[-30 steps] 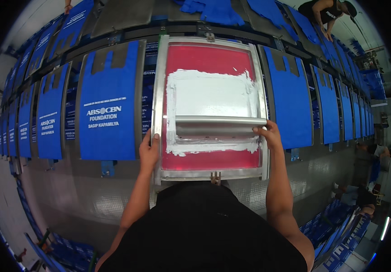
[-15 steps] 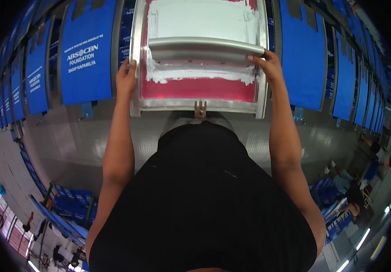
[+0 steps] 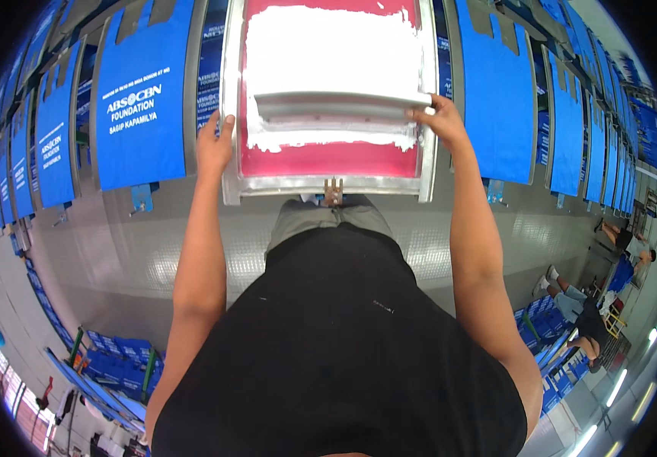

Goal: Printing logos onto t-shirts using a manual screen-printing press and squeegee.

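A silk-screen frame (image 3: pixel 231 114) with a red mesh smeared in white ink lies on the long printing table in front of me. A wide grey squeegee (image 3: pixel 340 105) rests across the mesh above a band of white ink. My left hand (image 3: pixel 214 145) grips the frame's left rail. My right hand (image 3: pixel 439 120) holds the squeegee's right end at the frame's right rail. Blue bags (image 3: pixel 139 91) with white print lie on boards to both sides of the frame.
The grey metal table (image 3: pixel 153 244) runs left and right, lined with more blue bags (image 3: pixel 500 91). Stacks of blue bags (image 3: pixel 115 365) sit on racks at lower left. Other people (image 3: pixel 587 320) sit at the lower right.
The view has tilted down, so the frame sits higher in the picture. Both hands stay at the same ends of the frame and squeegee.
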Tool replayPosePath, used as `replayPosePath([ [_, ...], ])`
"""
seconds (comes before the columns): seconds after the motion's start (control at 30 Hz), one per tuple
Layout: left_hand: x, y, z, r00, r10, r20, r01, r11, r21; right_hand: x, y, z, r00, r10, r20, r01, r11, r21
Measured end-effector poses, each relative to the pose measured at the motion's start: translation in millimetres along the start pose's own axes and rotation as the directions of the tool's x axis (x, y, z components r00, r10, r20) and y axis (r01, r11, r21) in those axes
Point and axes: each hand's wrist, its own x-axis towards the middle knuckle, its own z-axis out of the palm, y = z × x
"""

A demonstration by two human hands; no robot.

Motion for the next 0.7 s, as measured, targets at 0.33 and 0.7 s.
replayPosePath([
  [0.33, -33, 139, 7, 0.658, 0.33, 0.677, -0.746, 0.41, 0.525, -53, -47, 45, 0.96, -0.205, 0.191, 0.272, 0.518, -0.811],
  [0.7, 97, 137, 71, 0.632, 0.699, 0.335, -0.736, 0.406, 0.542, 108, -50, 37, 0.815, -0.553, 0.175, 0.39, 0.299, -0.871],
])
